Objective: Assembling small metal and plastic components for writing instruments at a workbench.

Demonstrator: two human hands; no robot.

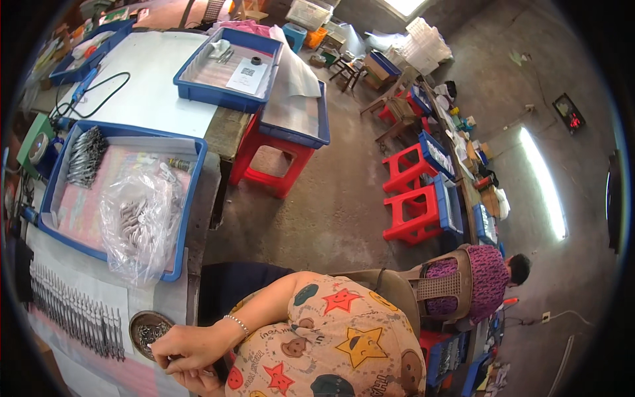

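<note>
The hands partly hide a bowl of indistinctly small pieces.

Small brown round bowl, at the lower left of the frame, sitting open on the white-covered tabletop. Loose, tiny dark and silvery metal parts are heaped across its inside, too small to tell apart; a hand overlaps its lower right edge, and whether the fingers hold a part cannot be made out. Just left of the bowl, apart from it, is a long row of slender silver-grey rods — close-set, nearly parallel, their thin tips toward the top of the frame. The row slants from the far left edge down toward the bottom — neatly ordered.
</note>
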